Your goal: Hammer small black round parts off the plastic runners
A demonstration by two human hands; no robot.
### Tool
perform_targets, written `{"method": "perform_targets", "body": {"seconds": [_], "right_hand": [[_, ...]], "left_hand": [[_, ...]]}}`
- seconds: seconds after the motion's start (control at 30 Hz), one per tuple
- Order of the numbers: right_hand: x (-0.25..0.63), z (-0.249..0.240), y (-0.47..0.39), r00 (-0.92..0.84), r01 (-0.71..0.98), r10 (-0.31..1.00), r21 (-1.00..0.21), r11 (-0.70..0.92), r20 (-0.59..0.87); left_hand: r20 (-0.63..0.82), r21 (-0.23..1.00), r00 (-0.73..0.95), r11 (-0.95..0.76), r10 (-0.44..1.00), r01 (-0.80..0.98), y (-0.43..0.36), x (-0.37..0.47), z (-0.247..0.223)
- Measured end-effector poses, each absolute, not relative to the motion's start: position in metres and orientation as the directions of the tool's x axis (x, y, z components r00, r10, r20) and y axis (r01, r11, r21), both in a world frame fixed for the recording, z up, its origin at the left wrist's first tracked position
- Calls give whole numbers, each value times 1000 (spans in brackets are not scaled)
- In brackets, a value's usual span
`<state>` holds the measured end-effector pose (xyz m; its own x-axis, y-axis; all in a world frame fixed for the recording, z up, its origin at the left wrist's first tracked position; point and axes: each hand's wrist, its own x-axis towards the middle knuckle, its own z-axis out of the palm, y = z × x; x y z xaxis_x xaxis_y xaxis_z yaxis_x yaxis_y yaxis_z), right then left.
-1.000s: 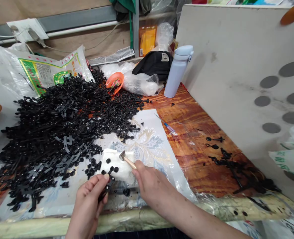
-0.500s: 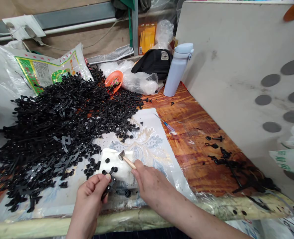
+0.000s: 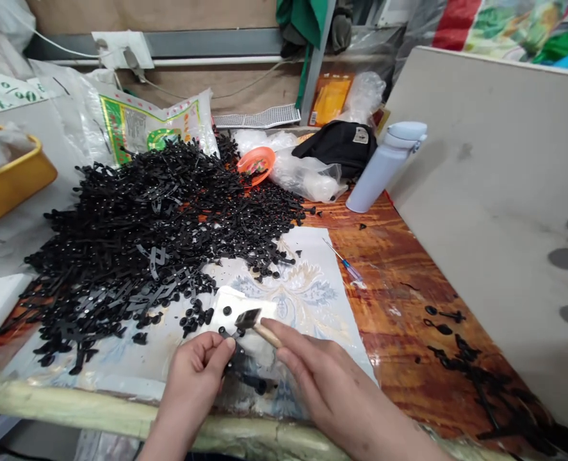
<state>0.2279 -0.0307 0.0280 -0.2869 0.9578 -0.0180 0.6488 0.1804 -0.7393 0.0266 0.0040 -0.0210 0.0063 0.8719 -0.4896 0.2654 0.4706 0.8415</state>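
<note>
My right hand (image 3: pixel 319 371) is closed round the wooden handle of a small hammer (image 3: pixel 267 334). Its metal head, smeared by motion, is over a white pad (image 3: pixel 225 298). My left hand (image 3: pixel 201 365) pinches a black plastic part (image 3: pixel 238 352) with round ends at the pad's near edge; my fingers hide some of it. Whether the hammer head touches the part, I cannot tell. A loose black round piece (image 3: pixel 227 311) lies on the pad. Close by on the left sit several small black caps (image 3: pixel 192 317).
A large heap of black plastic parts (image 3: pixel 134 218) covers the left side. Behind it are an orange bowl (image 3: pixel 255 165) and a black bag (image 3: pixel 339 148). A pale blue bottle (image 3: pixel 382 169), a screwdriver (image 3: pixel 346 264) and black sprue pieces (image 3: pixel 476 378) are on the right, beside a grey panel (image 3: pixel 480 160).
The camera view has turned left, so the scene sits further right. The hammer head has come down toward the part in my left hand, which keeps its pinch.
</note>
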Motion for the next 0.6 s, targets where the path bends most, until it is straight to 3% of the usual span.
{"method": "perform_targets", "body": {"seconds": [0.13,0.3,0.47,0.6], "right_hand": [[228,25,-30,-255,613,964,-757,225,80],[223,21,-25,-322,690,944,-702,180,-75],[219,27,-25,-230,610,973,-782,126,-23],[217,25,-24,-294,652,940,-756,64,-174]], "left_hand": [[-478,848,46,447,877,286,6,25,-20],[-488,830,28,453,873,326,8,26,-15],[-485,833,41,446,874,328,10,26,-17],[-483,833,39,446,875,326,10,24,-18]]}}
